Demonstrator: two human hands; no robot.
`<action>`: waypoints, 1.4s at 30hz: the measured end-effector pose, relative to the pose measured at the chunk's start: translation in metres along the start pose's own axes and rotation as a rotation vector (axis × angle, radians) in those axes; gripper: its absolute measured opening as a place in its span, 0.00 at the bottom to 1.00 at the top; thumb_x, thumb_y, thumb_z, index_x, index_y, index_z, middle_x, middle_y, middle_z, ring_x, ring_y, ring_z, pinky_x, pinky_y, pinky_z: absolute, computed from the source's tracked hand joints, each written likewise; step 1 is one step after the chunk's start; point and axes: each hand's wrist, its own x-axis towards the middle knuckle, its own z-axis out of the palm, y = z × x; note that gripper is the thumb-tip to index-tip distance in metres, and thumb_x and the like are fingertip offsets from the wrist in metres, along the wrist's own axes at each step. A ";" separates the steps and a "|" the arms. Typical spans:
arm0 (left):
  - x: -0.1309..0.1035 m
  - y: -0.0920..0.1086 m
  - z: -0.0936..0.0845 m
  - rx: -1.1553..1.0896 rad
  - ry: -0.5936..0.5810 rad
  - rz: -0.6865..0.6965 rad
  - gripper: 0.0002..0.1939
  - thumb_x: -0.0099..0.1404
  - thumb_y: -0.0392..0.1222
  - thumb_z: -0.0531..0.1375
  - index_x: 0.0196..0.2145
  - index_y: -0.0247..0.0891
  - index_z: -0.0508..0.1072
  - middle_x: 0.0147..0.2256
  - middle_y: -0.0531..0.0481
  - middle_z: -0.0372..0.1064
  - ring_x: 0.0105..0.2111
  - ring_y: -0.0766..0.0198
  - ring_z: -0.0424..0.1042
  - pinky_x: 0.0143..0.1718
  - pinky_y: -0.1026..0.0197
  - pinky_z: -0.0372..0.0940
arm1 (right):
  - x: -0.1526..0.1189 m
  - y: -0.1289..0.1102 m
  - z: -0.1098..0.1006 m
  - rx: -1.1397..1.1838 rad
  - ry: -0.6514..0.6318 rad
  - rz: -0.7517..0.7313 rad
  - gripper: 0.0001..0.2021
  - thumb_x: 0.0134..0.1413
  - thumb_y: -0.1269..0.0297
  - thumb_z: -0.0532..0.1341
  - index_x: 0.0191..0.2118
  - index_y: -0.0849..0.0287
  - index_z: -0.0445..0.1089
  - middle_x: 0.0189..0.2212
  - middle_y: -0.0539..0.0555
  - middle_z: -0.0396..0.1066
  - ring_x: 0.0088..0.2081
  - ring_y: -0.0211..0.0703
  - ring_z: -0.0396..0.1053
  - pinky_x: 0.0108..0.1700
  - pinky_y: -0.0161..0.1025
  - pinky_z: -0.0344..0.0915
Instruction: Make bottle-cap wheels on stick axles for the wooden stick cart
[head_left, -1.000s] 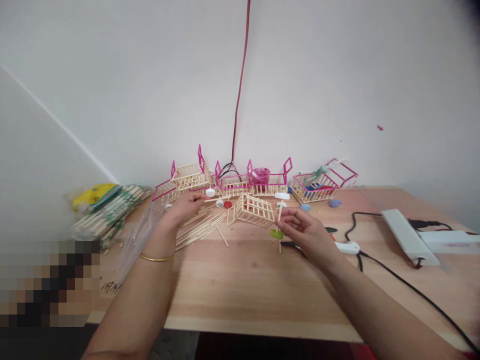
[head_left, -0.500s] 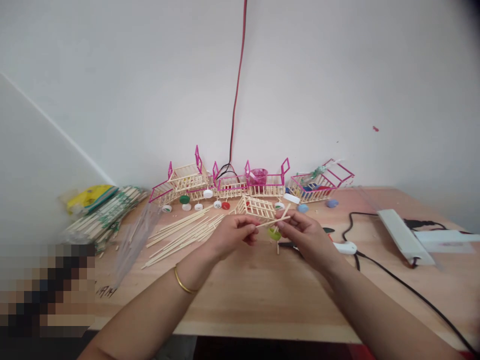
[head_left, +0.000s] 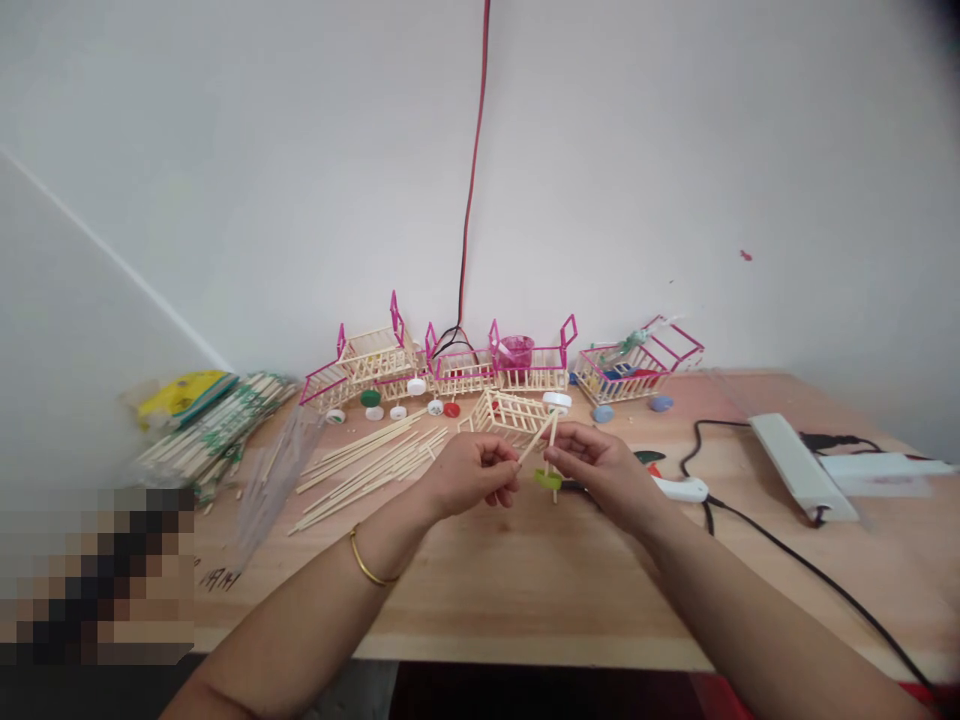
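Observation:
My left hand (head_left: pixel 476 472) is closed in a pinch on the lower end of a thin wooden stick (head_left: pixel 534 440), which slants up toward my right hand. My right hand (head_left: pixel 592 460) grips a second, nearly upright stick (head_left: pixel 553 447). A lime-green bottle cap (head_left: pixel 548 480) sits low on that upright stick, with a short end poking out below. Around its top is a white bottle cap (head_left: pixel 556 400); I cannot tell exactly how they join. The two sticks meet or overlap near their tops. Just behind my hands lies a small stick-built basket frame (head_left: pixel 504 415).
Stick-built carts with pink trim (head_left: pixel 531 378) and cap wheels line the wall. Loose sticks (head_left: pixel 367 470) lie left of my hands, beside wrapped stick bundles (head_left: pixel 217 425). To the right are a white-handled corded tool (head_left: pixel 681 489), its cable and a white power strip (head_left: pixel 801 470).
The capped stick in my right hand has swung from slanted to nearly upright. The left-hand stick has tipped from almost level to a steep slant.

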 end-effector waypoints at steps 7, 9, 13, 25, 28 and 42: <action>-0.001 0.001 0.001 0.047 0.023 0.005 0.06 0.56 0.37 0.58 0.24 0.33 0.66 0.18 0.55 0.66 0.15 0.74 0.63 0.16 0.71 0.59 | 0.000 0.002 0.003 0.040 -0.032 0.036 0.15 0.49 0.54 0.65 0.39 0.58 0.70 0.27 0.49 0.67 0.30 0.37 0.63 0.31 0.35 0.59; -0.001 0.002 0.001 0.057 0.031 0.010 0.07 0.56 0.38 0.58 0.23 0.33 0.66 0.17 0.56 0.65 0.14 0.75 0.62 0.16 0.71 0.57 | 0.000 0.003 0.003 0.058 -0.048 0.046 0.14 0.49 0.54 0.65 0.39 0.58 0.70 0.28 0.49 0.68 0.30 0.38 0.64 0.31 0.35 0.60; -0.001 0.003 0.002 0.076 0.034 0.014 0.07 0.57 0.38 0.58 0.23 0.33 0.66 0.17 0.56 0.64 0.14 0.76 0.60 0.16 0.72 0.56 | 0.000 0.005 0.004 0.068 -0.082 0.056 0.14 0.50 0.55 0.65 0.39 0.58 0.70 0.28 0.49 0.68 0.30 0.37 0.65 0.32 0.35 0.61; 0.004 -0.004 0.004 -0.011 -0.040 0.086 0.11 0.58 0.43 0.61 0.25 0.32 0.68 0.18 0.55 0.64 0.17 0.75 0.61 0.19 0.71 0.58 | 0.001 0.011 0.002 0.062 -0.058 0.080 0.12 0.50 0.56 0.65 0.37 0.56 0.71 0.30 0.50 0.71 0.31 0.37 0.67 0.32 0.35 0.61; 0.005 -0.006 0.003 -0.009 -0.071 0.087 0.10 0.58 0.42 0.60 0.25 0.32 0.68 0.19 0.56 0.64 0.17 0.75 0.61 0.19 0.70 0.58 | 0.002 0.012 0.003 0.068 -0.064 0.096 0.13 0.49 0.56 0.66 0.39 0.56 0.71 0.33 0.51 0.73 0.33 0.39 0.68 0.34 0.35 0.63; 0.001 0.001 -0.010 0.090 0.097 0.247 0.08 0.57 0.41 0.61 0.30 0.33 0.68 0.21 0.55 0.65 0.19 0.75 0.63 0.19 0.71 0.58 | -0.008 -0.005 -0.005 -0.172 -0.287 0.285 0.10 0.42 0.58 0.68 0.29 0.56 0.69 0.21 0.49 0.71 0.22 0.36 0.65 0.22 0.33 0.59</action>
